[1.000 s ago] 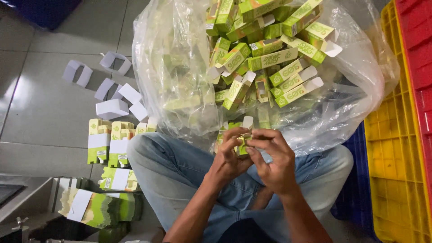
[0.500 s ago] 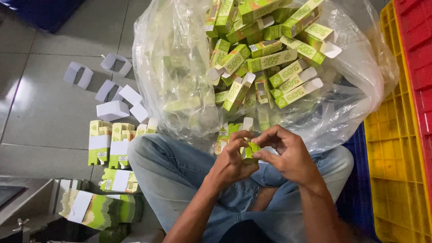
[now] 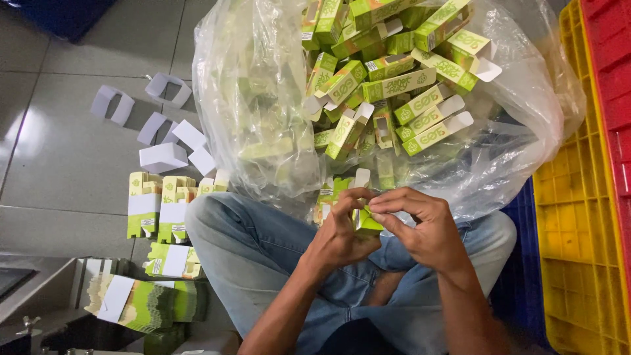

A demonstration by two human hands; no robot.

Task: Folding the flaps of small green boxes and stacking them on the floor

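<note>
Hands, left hand (image 3: 342, 230) and right hand (image 3: 420, 227), pinch one small green carton (image 3: 367, 222); folded cartons (image 3: 388, 85) fill the plastic bag (image 3: 263, 98), flat blanks (image 3: 141, 304) remain.

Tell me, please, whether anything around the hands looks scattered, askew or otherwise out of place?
Yes: several white folded card pieces lie strewn at odd angles on the grey floor tiles, unlike the bundled green carton stacks beside them. The left hand and right hand hold one small green carton that looks intact.

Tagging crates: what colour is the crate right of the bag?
Yellow crate, with a red one beyond it at the edge. Only the head view shows them.
</note>
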